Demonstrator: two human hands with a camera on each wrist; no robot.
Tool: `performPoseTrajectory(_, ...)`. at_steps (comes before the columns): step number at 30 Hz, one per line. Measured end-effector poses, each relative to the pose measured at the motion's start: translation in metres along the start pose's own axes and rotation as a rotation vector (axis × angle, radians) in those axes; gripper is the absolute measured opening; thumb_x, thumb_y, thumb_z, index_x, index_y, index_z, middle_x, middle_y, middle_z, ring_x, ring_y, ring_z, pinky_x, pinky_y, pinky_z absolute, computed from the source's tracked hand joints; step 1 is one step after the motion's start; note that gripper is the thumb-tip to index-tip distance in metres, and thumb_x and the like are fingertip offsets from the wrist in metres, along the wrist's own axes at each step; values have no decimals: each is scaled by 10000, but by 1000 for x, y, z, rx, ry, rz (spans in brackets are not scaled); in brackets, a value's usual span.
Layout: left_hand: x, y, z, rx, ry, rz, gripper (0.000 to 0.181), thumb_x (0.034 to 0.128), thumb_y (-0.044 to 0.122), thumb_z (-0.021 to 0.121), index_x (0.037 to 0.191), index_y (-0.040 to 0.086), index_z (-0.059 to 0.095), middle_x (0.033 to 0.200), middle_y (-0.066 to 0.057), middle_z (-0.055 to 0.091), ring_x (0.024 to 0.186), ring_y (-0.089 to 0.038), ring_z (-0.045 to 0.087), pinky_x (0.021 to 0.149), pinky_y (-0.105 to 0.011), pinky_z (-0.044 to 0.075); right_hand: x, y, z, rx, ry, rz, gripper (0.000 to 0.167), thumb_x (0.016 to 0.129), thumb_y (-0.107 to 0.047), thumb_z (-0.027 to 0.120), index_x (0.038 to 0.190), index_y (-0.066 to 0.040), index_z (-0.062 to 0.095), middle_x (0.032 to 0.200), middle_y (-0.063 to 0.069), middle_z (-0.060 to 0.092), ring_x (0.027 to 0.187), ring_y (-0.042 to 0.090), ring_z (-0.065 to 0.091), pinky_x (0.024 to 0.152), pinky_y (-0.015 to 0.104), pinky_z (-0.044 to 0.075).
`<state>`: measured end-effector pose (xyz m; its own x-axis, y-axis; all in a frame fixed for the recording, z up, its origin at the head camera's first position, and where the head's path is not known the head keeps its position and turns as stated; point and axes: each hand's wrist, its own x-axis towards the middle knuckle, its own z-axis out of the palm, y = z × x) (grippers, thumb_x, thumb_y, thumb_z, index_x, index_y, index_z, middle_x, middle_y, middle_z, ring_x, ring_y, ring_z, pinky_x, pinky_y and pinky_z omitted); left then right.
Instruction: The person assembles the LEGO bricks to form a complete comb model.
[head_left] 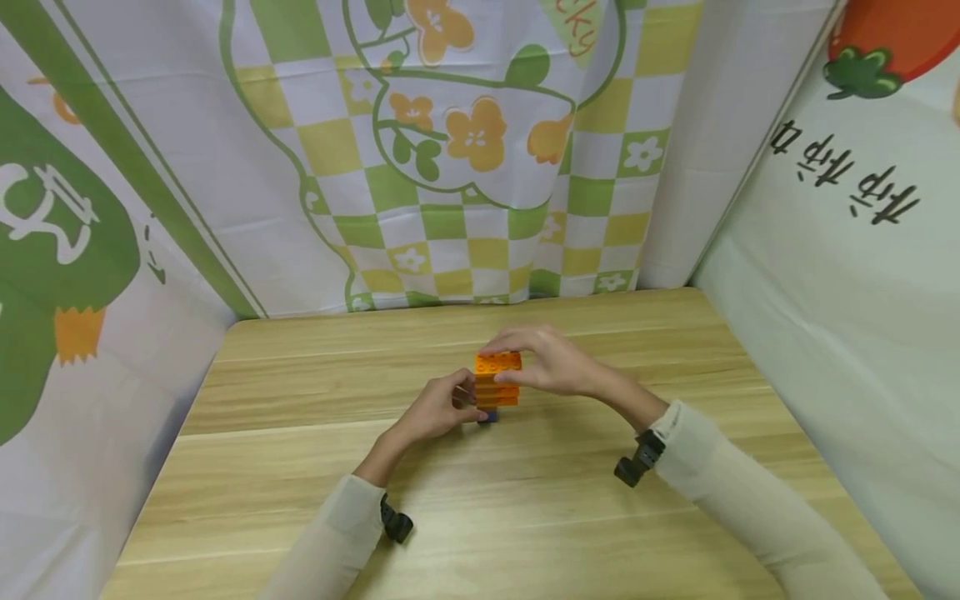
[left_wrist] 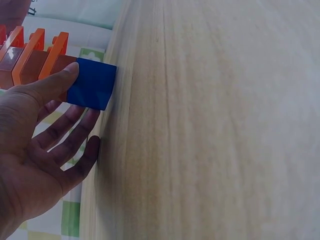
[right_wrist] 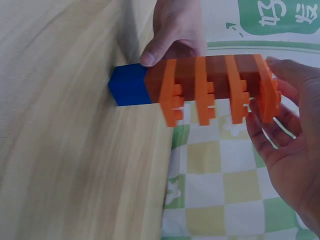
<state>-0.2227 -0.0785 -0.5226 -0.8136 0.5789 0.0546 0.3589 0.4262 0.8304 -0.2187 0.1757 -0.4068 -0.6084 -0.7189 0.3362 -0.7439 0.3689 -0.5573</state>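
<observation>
A tower of toy building bricks stands upright on the table, with a blue brick (right_wrist: 131, 85) at its foot. Above that, brown bricks (right_wrist: 186, 79) alternate with several orange studded plates (head_left: 498, 364) that jut out to one side. My left hand (head_left: 437, 408) pinches the tower low down; in the left wrist view its thumb lies on the upper edge of the blue brick, the other fingers partly behind. At the top, my right hand (head_left: 557, 363) holds the uppermost orange plate (right_wrist: 267, 90) between thumb and fingers.
The wood-grain table (head_left: 525, 500) has a back edge close behind the tower. Printed cloth (head_left: 480, 233) hangs behind it, and white cloth sides (head_left: 825, 275) flank the table. A dark camera band (head_left: 641, 458) sits on each wrist.
</observation>
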Motion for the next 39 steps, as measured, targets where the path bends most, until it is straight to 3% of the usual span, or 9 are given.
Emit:
performPoseTrajectory(5,0,-1,1,-4,1,-4,347,905,145,870,1157,111,634,1072,-35,709,1033,-221,733,895,-367,616,-16,10,7,35,77,7,473,919,-127,847,1359,-32,702,1346,161,710,1203,313,694,976,470,593)
performPoseTrajectory(12,1,-2,2,-8,2,4,338,909,129,863,1162,110,640,1104,-41,727,1048,-222,731,910,-372,613,-34,23,20,164,166,-9,543,890,-2,842,1396,28,648,1401,192,672,1166,321,704,881,463,632)
performPoseTrajectory(21,-1,1,1,-21,15,4,337,905,110,862,1171,107,654,1114,-48,735,1058,-236,735,922,-380,613,-42,33,35,249,235,-45,622,877,83,817,1453,57,582,1437,265,620,1169,353,701,871,520,626)
performPoseTrajectory(29,0,1,1,-38,20,3,352,917,123,853,1197,101,641,1141,-69,735,1070,-254,736,924,-382,615,-39,35,38,291,240,1,591,897,104,785,1443,108,559,1439,295,605,1115,366,724,889,472,630)
performPoseTrajectory(39,0,3,-1,-81,59,-14,416,945,143,829,1295,78,614,1217,-110,725,1082,-269,725,935,-409,612,-33,38,34,327,285,142,593,954,49,752,1507,31,540,1321,222,703,1026,331,743,902,431,627)
